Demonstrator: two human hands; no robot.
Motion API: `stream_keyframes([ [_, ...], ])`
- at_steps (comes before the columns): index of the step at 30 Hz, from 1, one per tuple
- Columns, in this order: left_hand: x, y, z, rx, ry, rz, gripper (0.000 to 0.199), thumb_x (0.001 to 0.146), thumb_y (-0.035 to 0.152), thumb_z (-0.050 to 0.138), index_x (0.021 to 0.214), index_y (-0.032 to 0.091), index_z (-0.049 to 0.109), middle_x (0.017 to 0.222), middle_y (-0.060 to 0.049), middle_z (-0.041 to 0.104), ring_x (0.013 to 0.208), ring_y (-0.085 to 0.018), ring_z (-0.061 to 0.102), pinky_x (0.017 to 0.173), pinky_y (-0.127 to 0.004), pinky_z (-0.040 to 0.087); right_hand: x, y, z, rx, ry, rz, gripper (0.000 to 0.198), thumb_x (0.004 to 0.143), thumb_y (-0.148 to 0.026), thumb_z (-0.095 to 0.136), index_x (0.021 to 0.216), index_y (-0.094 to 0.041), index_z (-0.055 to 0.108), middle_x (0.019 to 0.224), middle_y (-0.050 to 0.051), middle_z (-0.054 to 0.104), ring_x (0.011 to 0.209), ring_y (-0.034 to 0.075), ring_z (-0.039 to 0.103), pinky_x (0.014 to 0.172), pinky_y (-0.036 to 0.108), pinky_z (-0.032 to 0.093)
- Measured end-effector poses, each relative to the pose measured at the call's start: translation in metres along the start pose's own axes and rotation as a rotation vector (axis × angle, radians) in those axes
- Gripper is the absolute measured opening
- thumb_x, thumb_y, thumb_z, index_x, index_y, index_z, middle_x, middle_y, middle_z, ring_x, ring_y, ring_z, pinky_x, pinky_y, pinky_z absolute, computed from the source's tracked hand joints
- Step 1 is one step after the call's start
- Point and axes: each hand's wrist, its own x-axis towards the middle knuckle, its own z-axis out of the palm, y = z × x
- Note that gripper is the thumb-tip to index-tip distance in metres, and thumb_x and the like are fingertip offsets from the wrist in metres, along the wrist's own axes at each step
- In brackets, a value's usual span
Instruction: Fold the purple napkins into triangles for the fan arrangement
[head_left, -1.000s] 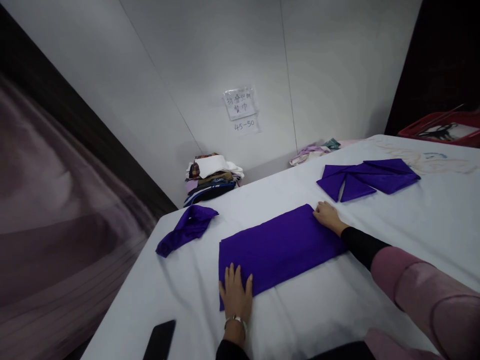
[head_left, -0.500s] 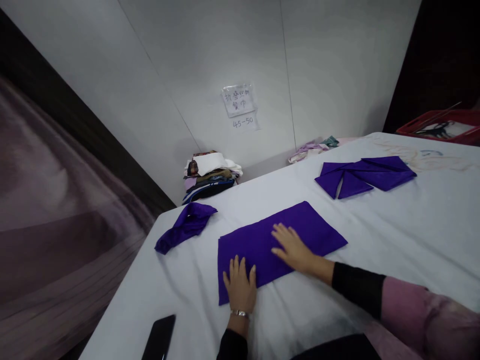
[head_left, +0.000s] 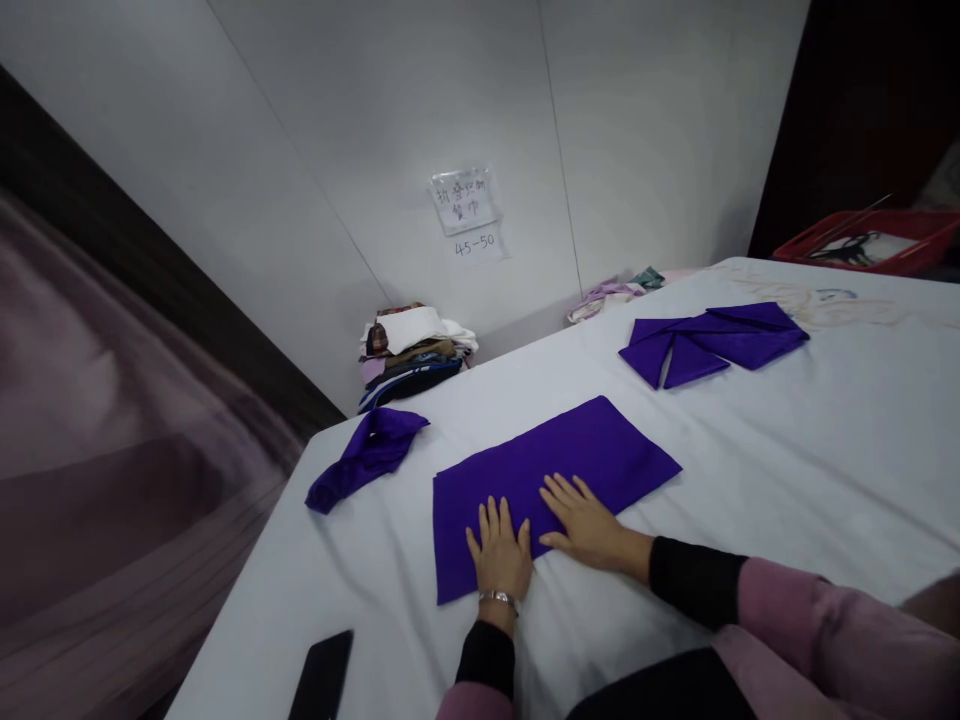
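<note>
A purple cloth napkin, folded into a flat rectangle, lies on the white-covered table in front of me. My left hand rests flat on its near edge, fingers spread, a metal band at the wrist. Close beside it, my right hand also lies open on the near edge, palm down. Neither hand grips the fabric. To the left is a crumpled purple cloth. Farther off to the right sits a folded purple napkin piece with pointed flaps.
A black phone lies near the table's left edge. A stack of folded clothes stands beyond the far edge, and a heap of fabric is by the wall. A red basket holding scissors is at far right.
My left hand has slid right along the napkin's near edge, closer to my right hand. My right hand has come slightly nearer to me. The view has shifted a little.
</note>
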Motion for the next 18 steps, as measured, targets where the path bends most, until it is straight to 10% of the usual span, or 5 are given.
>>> stream_keyframes([
  [9,-0.003,0.002,-0.001,-0.091,0.02,-0.002,0.054,0.093,0.042,0.03,0.142,0.02,0.033,0.15,-0.009,0.028,0.14,-0.027,0.017,0.111,-0.054,0.017,-0.071,0.125,-0.042,-0.319,0.165,0.352,0.072,0.087,-0.063,0.028,0.142,-0.017,0.035,0.15,0.013,0.028,0.138,0.029,0.019,0.109,0.053,0.015],
  [18,-0.009,0.021,-0.021,-0.212,-0.042,-0.072,0.06,0.093,0.047,0.029,0.143,0.014,0.029,0.152,-0.012,0.023,0.14,-0.029,0.014,0.111,-0.055,0.01,-0.077,0.146,-0.034,-0.364,0.152,0.27,0.061,0.082,-0.052,0.03,0.129,-0.02,0.052,0.147,0.015,0.034,0.136,0.035,0.022,0.104,0.061,0.019],
])
